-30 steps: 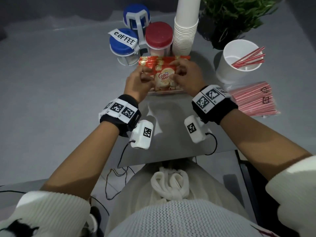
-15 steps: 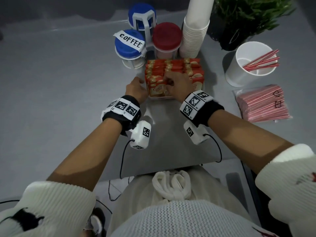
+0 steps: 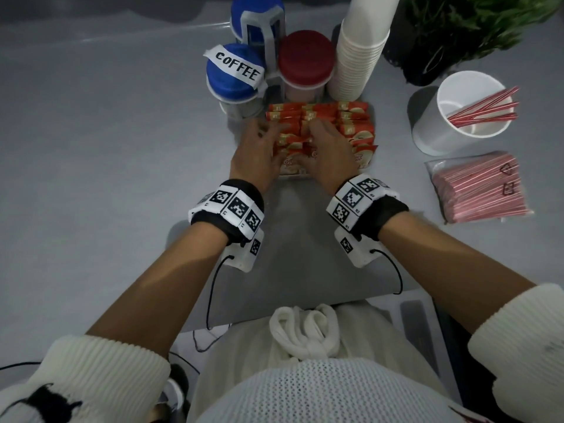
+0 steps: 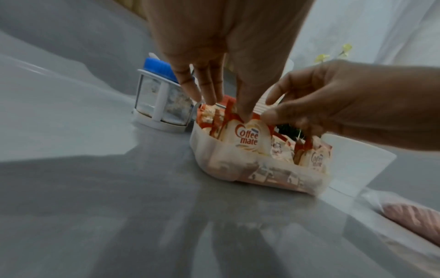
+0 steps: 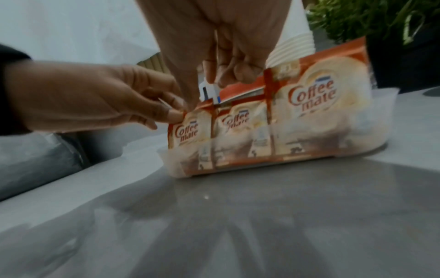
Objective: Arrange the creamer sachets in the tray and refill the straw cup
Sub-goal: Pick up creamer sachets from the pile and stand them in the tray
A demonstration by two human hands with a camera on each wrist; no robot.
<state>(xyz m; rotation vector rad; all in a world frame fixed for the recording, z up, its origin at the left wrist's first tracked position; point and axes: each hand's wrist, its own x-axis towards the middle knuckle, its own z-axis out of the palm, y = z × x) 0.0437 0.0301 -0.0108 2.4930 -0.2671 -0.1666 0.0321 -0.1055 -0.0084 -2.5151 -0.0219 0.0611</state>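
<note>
Sachets (image 3: 351,123) upright in rows inside translucent tray (image 4: 238,165), centre of grey surface (image 3: 106,178). Left hand (image 3: 259,154) at tray's left end, fingers (image 4: 207,84) straight, tips on sachet tops. Right hand (image 3: 328,154) over middle rows, fingers (image 5: 238,69) curled, pinching sachet top. Straw cup (image 3: 457,117) right of tray, few straws inside; straw pack (image 3: 479,187) nearer, apart.
</note>
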